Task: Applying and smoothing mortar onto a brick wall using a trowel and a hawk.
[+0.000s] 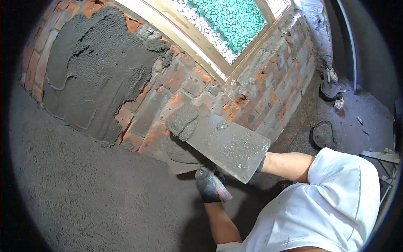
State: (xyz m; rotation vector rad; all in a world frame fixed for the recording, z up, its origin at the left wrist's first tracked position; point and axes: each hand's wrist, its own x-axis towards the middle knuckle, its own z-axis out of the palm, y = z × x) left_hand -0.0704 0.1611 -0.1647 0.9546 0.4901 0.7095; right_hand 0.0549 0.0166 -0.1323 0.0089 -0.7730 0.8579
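In the head view, the left hand, in a dark grey glove with a red patch [210, 187], sits just below the middle of the frame, its fingers curled in a grasp at the near edge of a smaller flat plate loaded with wet grey mortar [183, 153]. Above this plate and partly covering it, a large rectangular grey metal plate [235, 145] slants across the centre; a thick lump of wet mortar [184, 122] lies on its left end, and thinner smears spread over the rest. The right hand [260, 164] is at the large plate's lower right corner, mostly hidden behind it, so how its fingers close cannot be told. Its bare forearm runs right into a white short-sleeved shirt [310, 214], which fills the lower right. Behind the plates, a red-and-grey brick wall [163, 96] crosses the frame, with a broad patch of dark wet mortar [100, 71] at the upper left. A tan-framed window with teal and white mosaic-patterned glass [228, 25] is at the top. A rough grey surface [92, 185] fills the lower left. A round dark container [323, 134] stands right of centre.
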